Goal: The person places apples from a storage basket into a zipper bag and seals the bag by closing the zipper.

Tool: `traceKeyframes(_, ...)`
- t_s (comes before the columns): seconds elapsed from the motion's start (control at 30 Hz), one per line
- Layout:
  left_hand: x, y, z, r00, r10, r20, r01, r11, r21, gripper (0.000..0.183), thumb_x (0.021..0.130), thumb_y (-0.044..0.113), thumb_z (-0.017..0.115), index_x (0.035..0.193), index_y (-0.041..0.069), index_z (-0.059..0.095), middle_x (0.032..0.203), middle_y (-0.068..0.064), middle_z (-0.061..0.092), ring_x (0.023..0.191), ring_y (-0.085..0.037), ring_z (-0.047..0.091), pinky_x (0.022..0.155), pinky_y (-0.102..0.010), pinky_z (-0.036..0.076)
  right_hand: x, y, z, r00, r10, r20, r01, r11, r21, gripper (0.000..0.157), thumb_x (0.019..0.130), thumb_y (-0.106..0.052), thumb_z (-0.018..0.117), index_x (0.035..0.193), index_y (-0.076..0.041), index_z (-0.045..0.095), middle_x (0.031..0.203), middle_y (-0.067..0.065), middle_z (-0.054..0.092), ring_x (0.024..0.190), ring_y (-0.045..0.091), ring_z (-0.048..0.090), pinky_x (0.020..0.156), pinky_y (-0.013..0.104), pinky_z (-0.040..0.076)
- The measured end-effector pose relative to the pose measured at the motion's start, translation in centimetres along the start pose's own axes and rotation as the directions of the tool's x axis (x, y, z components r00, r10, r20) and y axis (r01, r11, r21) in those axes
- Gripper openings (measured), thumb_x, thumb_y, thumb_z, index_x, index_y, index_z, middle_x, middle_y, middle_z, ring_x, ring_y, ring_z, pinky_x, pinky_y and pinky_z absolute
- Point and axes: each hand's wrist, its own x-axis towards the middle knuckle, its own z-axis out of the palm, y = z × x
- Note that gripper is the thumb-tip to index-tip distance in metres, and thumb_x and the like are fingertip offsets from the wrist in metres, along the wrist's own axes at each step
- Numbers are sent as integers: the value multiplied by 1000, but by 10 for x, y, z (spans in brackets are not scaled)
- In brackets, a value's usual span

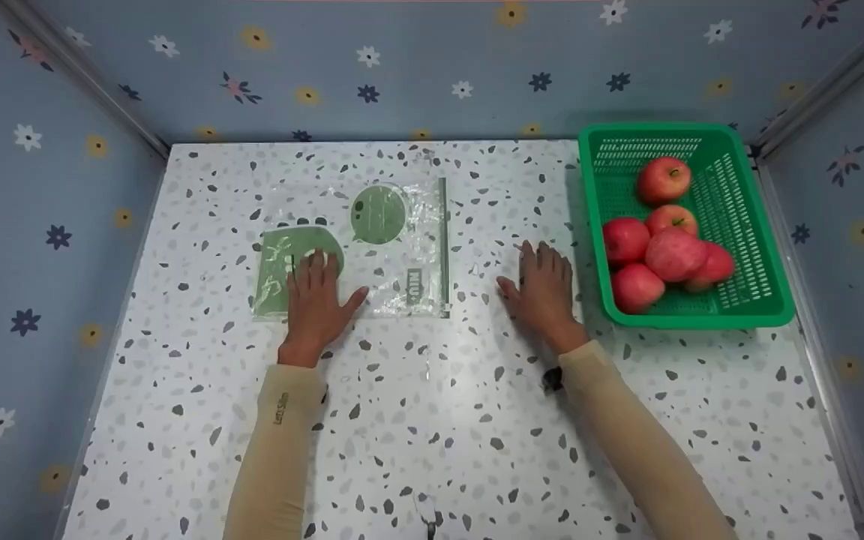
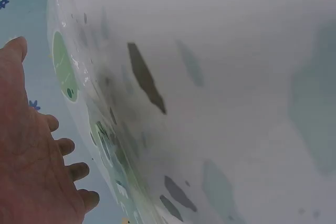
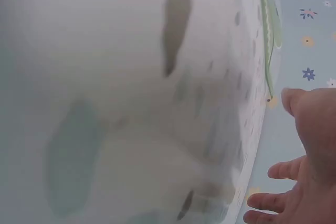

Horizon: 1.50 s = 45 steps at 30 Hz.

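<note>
1. A clear rectangular plastic bag with green cartoon print (image 1: 376, 259) lies flat on the white, stone-speckled tabletop (image 1: 417, 420).
2. The left hand (image 1: 317, 300) is over its printed lower-left part, fingers straight, thumb spread; contact cannot be told.
3. The right hand (image 1: 544, 292), fingers extended, thumb apart, holds nothing between bag and basket.
4. The green rectangular plastic basket (image 1: 687, 322) contains red round apples (image 1: 676, 255).

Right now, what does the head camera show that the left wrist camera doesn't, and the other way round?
Only the head view: the green basket, apples, right hand and sleeves.
Only the left wrist view: the palm side of the left hand.
Both: that hand, the clear printed bag, the speckled tabletop and the flowered wall.
</note>
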Motion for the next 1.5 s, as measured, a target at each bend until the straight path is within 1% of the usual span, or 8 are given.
traceKeyframes(0.17,3,15,4,1000,18,12,-18,1000,-9,91,107,57,51,168,1,14,175,-23,10,161,-45,5,131,-65,2,2,-6,3,997,-34,-68,36,999,30,68,104,-34,68,154,6,44,153,32,44,145,44,39,125,59,28)
traceKeyframes(0.3,5,26,7,999,29,35,-28,1000,-9,91,107,58,49,169,3,13,175,-23,9,161,-46,7,131,-64,4,2,-11,4,994,-54,-100,60,996,59,64,102,-30,70,150,6,48,148,31,49,140,45,44,123,59,32)
traceKeyframes(0.53,7,40,11,996,87,12,-86,996,-4,88,107,55,52,167,0,18,174,-24,15,159,-48,15,131,-65,9,3,-21,5,997,-32,-70,38,996,82,62,102,-28,70,151,4,49,149,28,49,141,43,44,124,56,31)
traceKeyframes(0.87,11,68,19,994,107,32,-106,994,-23,84,108,52,54,167,2,21,173,-22,21,159,-45,19,131,-63,16,7,-37,10,999,-39,-33,40,999,28,61,102,-30,71,149,4,51,150,28,48,139,44,46,120,55,36)
traceKeyframes(1.03,14,80,24,993,110,46,-108,993,-40,82,108,51,53,167,2,23,173,-21,23,159,-43,21,131,-60,18,9,-44,14,999,-29,-23,30,999,43,60,101,-27,73,148,4,53,148,28,49,139,44,47,120,56,37)
traceKeyframes(1.17,15,88,26,992,115,59,-113,993,-36,80,109,49,52,167,2,23,173,-21,24,158,-42,23,131,-58,21,11,-48,17,1000,-18,-6,18,999,50,60,101,-28,72,149,2,53,149,27,49,139,43,46,120,55,37)
traceKeyframes(1.37,15,98,31,990,133,48,-131,990,-48,76,109,44,55,166,1,27,171,-22,28,157,-42,26,130,-56,23,11,-56,22,1000,-13,15,12,998,62,60,101,-28,72,150,1,52,150,26,47,141,43,44,122,55,34)
traceKeyframes(1.5,15,104,35,986,160,45,-160,987,-17,75,110,43,54,165,1,28,170,-22,29,156,-43,29,129,-58,26,11,-60,26,999,-27,18,26,998,49,58,100,-28,73,147,0,54,148,27,49,138,45,46,119,57,37)
